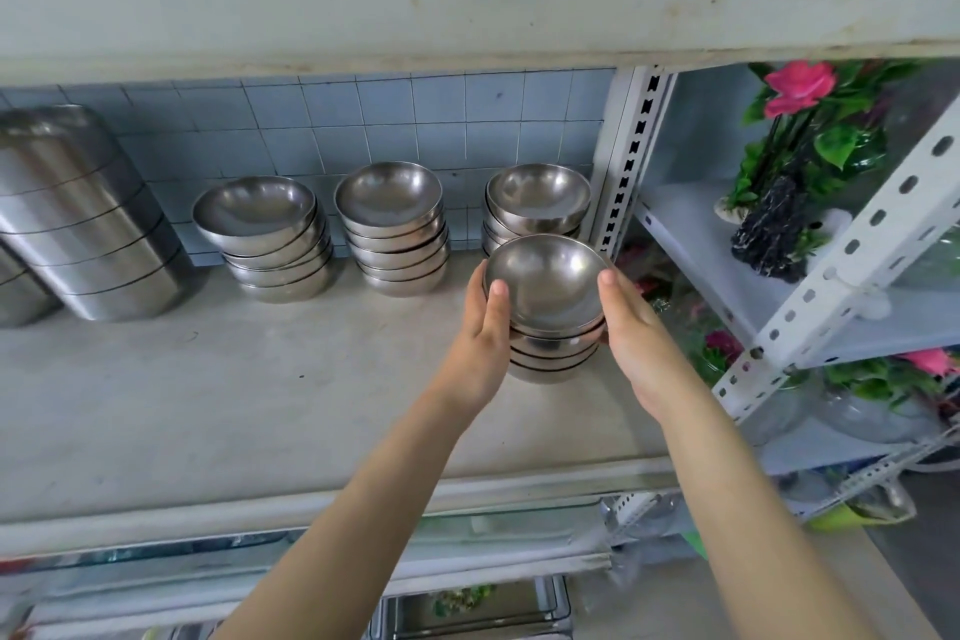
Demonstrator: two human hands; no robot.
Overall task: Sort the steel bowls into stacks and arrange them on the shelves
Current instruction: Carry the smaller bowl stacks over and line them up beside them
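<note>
Item: held stack (pixel 548 327) of nested steel bowls, gripped from both sides, with the left hand (pixel 480 333) on its left flank and the right hand (pixel 636 333) on its right. Each thumb is laid against the rim of the top bowl; the other fingers are hidden behind the metal. Position: over the right part of the shelf (pixel 234 405), just in front of the right rear stack (pixel 537 200) and near the slotted upright (pixel 631 156). Whether its base is set down or carried just above the surface cannot be told. Hazards, as judged: the bowls are smooth and loosely nested, so the lower ones may be let slip by a tilt or an uneven squeeze. The right rear stack may be knocked if the load is pushed too far back. The stack may be toppled toward the artificial flowers (pixel 800 88) if it is placed at the shelf's right end. The left rear stack (pixel 267 244) is seen leaning, its top bowl tilted. Count: four bowl stacks, one held and three ranged along the tiled wall (pixel 415 120). Held stack, four or five bowls; left rear stack, about five; middle rear stack (pixel 392 234), about six; right rear stack, at least three, the rest hidden. Tall steel containers (pixel 78 213): two columns at far left, one cut by the frame edge.
</note>
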